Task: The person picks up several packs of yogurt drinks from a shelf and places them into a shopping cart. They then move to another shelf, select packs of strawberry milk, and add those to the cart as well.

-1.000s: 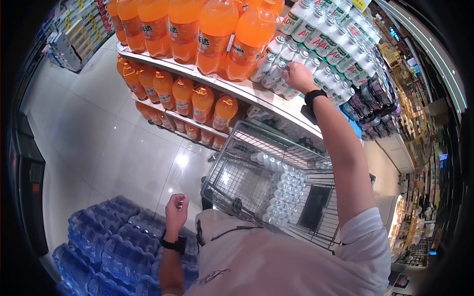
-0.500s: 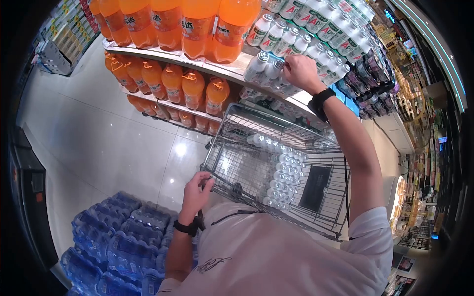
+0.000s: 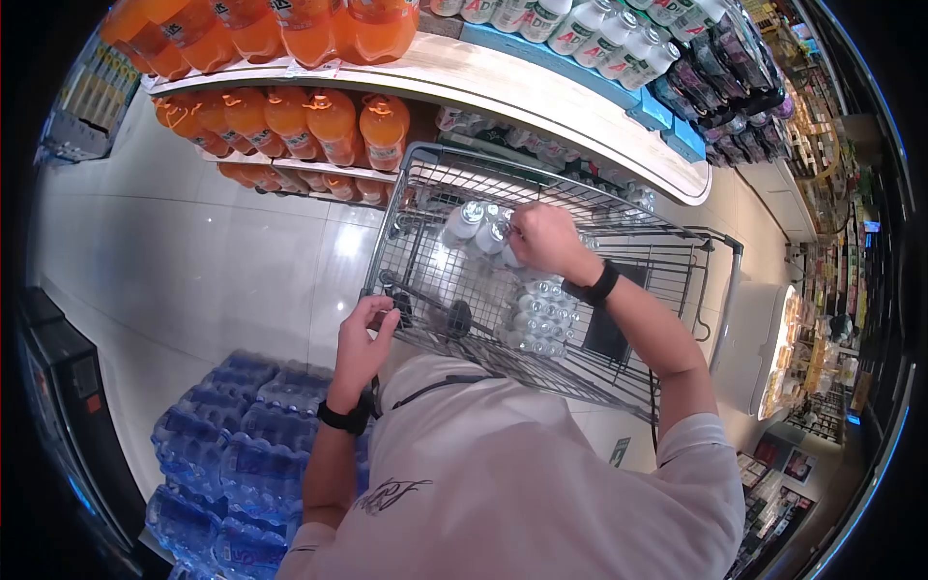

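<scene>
My right hand point(image 3: 549, 239) is closed on the top of a shrink-wrapped pack of white bottles point(image 3: 466, 224) with silver caps. The pack hangs over the basket of a metal shopping cart point(image 3: 570, 177), inside its wire walls in this view. My hand covers part of it. Below, several more white bottles point(image 3: 543, 324) with silver caps stand in the cart in rows. My left hand point(image 3: 363, 333) is beside the cart's near left corner, fingers loosely bent and thumb apart, holding nothing.
A wooden-topped shelf point(image 3: 503, 82) runs along the far side of the cart. On it stand large orange soda bottles point(image 3: 382, 29) and packs of white bottles point(image 3: 619, 43). Blue-wrapped water packs point(image 3: 242, 445) are stacked at my left. Tiled floor point(image 3: 213, 251) stretches left of the cart.
My right hand has lifted a pack of white bottles off the shelf and brought it down and left over the cart. My left hand has moved slightly, still by the cart's corner.
</scene>
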Demonstrator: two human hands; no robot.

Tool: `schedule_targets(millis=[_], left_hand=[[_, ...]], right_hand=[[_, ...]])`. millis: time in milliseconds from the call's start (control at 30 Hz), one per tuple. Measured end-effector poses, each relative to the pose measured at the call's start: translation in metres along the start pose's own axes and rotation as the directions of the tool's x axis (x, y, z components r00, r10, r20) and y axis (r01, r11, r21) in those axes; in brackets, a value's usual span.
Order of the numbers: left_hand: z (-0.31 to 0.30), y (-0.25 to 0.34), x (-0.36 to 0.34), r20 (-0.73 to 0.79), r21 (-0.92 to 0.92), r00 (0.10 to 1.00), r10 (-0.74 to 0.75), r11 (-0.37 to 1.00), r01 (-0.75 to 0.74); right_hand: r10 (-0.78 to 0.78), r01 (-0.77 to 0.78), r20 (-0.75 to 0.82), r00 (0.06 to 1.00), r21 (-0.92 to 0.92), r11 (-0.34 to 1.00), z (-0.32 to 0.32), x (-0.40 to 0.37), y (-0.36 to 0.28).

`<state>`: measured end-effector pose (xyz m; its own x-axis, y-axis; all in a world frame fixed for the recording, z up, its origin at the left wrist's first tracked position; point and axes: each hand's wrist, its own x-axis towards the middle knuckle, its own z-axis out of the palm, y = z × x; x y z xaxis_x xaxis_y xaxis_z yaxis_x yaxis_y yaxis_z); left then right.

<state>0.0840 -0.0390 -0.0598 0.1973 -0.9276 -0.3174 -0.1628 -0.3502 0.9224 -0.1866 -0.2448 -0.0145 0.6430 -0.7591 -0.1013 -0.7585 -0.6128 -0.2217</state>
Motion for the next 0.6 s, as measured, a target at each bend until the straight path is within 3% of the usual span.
schedule_targets(millis=[133, 267, 367, 600], left_hand=[[0.009, -0.004, -0.005, -0.016, -0.009, 1.000, 0.020, 1.000, -0.020], [0.007, -0.004, -0.020, -0.019, 0.091, 0.999, 0.027, 0.996, -0.025], [0.004, 0.000, -0.033, -0.065, 0.208, 0.996, -0.063, 0.975, 0.075], [0.001, -0.014, -0.058, -0.166, 0.283, 0.977, -0.135, 0.942, 0.178]], right_hand=[[-0.080, 0.087, 0.077, 0.994, -0.086, 0.992, 0.089, -0.016, 0.020], [0.026, -0.009, 0.165, 0.986, -0.103, 0.995, 0.153, -0.015, 0.051], [0.198, -0.175, 0.292, 0.936, -0.102, 0.979, 0.183, -0.005, 0.076], [0.367, -0.359, 0.103, 0.924, -0.089, 0.929, 0.251, 0.010, 0.124]])
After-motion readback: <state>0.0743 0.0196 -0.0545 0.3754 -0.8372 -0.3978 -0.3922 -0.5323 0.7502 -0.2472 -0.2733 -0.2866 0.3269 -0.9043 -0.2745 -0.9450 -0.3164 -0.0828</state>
